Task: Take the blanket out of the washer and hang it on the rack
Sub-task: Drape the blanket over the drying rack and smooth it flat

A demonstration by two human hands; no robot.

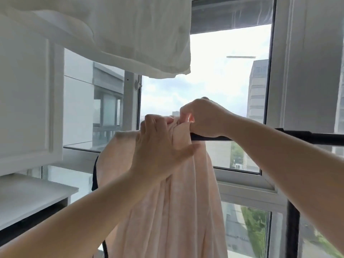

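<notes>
A pale pink blanket hangs in long folds over the black horizontal bar of the rack, bunched at the bar's left part. My left hand lies on the blanket's front just below the bar, fingers curled over the bunched top edge and thumb stretched out to the right. My right hand pinches the gathered fabric at the top of the bar. The bar to the right of my hands is bare. The washer is out of view.
White laundry hangs overhead at the top left. A white cabinet and a white counter stand at the left. The rack's black upright post stands at the right. Large windows lie straight behind the rack.
</notes>
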